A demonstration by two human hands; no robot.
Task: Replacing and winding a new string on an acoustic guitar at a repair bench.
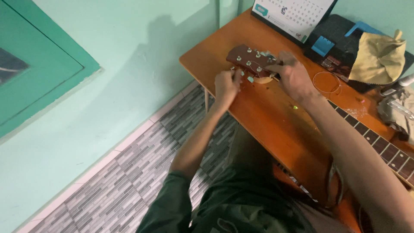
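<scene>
A guitar lies across an orange-brown wooden table (267, 121). Its dark red headstock (246, 57) with silver tuning posts points toward the table's far left corner, and its fretted neck (379, 146) runs to the lower right. My left hand (227, 84) is closed on a tuning peg at the headstock's near edge. My right hand (293, 75) rests on the neck just behind the headstock, fingers pressed near the posts. Whether it pinches a string I cannot tell.
A desk calendar (297, 15) stands at the table's back edge. A coiled string (326, 82), a yellow cloth (379, 58) and blue plastic pieces (322, 45) on a dark case lie to the right. Left are a mint-green wall and a grey tiled floor (129, 181).
</scene>
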